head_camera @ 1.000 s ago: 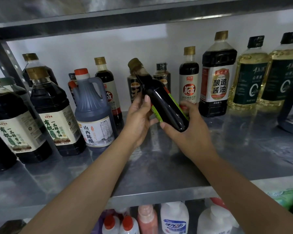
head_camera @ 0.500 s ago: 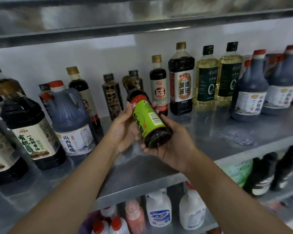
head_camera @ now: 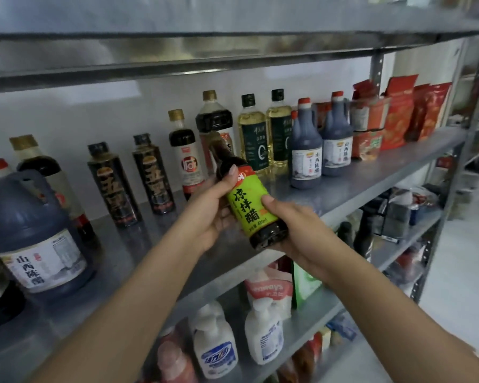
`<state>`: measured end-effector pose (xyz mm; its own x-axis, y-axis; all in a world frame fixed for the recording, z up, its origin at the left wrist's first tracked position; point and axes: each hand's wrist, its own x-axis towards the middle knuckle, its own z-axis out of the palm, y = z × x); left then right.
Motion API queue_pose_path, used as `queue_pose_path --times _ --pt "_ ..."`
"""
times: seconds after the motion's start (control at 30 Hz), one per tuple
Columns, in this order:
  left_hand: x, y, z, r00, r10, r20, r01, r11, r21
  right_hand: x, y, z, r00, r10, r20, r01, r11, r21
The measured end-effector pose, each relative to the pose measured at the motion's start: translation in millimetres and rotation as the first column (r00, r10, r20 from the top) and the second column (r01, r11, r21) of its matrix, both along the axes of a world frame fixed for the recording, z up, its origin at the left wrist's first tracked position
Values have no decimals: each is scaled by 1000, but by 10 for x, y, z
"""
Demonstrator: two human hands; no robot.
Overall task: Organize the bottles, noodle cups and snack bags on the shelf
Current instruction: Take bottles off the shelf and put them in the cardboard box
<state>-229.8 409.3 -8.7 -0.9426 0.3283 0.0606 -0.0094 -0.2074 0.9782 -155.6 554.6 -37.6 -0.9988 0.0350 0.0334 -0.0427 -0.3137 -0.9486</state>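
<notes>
In the head view, a dark vinegar bottle (head_camera: 250, 208) with a green label is held in both hands above the front of the metal shelf (head_camera: 357, 183), clear of its surface. The bottle is tilted, with its neck pointed up and away to the left and its base turned toward the camera. The left hand (head_camera: 213, 208) is curled round the shoulder of the bottle, the thumb laid across the top edge of the label. The right hand (head_camera: 296, 228) is wrapped round the lower part near the base, the thumb pressed on the label (the fingers beneath are hidden by the bottle).

Along the back of the shelf a row of bottles is ranged upright. At the far left a large blue jug (head_camera: 33, 244) is seen. Next to it two slim black bottles (head_camera: 112, 186) are stood side by side, then a white-labelled soy sauce bottle (head_camera: 187, 158). A taller dark bottle (head_camera: 215, 120) is partly hidden behind the held one. Further right, two yellow oil bottles (head_camera: 253, 134) are set together, followed by two red-capped blue jugs (head_camera: 306, 158). Red snack bags (head_camera: 401, 111) are stood at the shelf's right end, just beside red packs (head_camera: 368, 125) (their kind cannot be told). On the shelf below, two white pump bottles (head_camera: 215, 346) are seen.
</notes>
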Motion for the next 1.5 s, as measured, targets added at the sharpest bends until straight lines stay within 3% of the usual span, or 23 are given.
queue_pose_path --times 0.23,0.47,0.63,1.17,1.5 --pt "241 789 196 975 -189 -120 183 981 -62 454 831 68 997 -69 -43 66 996 -64" --pt "576 2007 251 944 -312 -106 306 949 -76 1058 2045 223 989 -130 -66 136 985 102" --pt "848 2841 158 919 -378 -112 365 923 -126 1381 2869 276 980 -195 -40 198 976 91" --pt "1668 4966 -848 803 -595 34 581 769 -267 2420 4692 -557 852 -504 144 464 853 239" --pt "1447 6052 -1576 717 -692 84 658 633 -407 2314 5493 -936 736 -653 178 541 726 424"
